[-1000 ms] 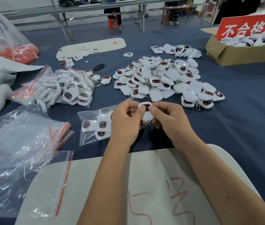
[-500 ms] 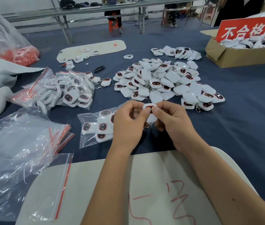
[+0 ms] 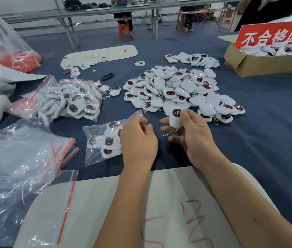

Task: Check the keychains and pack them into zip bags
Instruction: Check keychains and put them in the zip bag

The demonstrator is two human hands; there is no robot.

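A white keychain (image 3: pixel 175 117) with a dark red-rimmed face is pinched upright between the thumb and fingers of my right hand (image 3: pixel 195 138), its metal clasp dangling below. Just left of it, my left hand (image 3: pixel 138 140) curls its fingers at the mouth of a partly filled zip bag (image 3: pixel 102 142) and seems to hold the raised edge. The bag lies on the blue table with several keychains inside. Beyond my hands spreads a big loose pile of keychains (image 3: pixel 177 90).
Filled zip bags (image 3: pixel 73 101) lie at the left, and a stack of empty zip bags (image 3: pixel 25 158) lies nearer. A cardboard box (image 3: pixel 267 63) with a red sign (image 3: pixel 270 35) holds more keychains at the far right. A white board (image 3: pixel 123 212) lies under my forearms.
My hands have come apart. The keychain, held by both hands before, is now in my right hand alone and has moved right; my left hand has shifted toward the bag's mouth.
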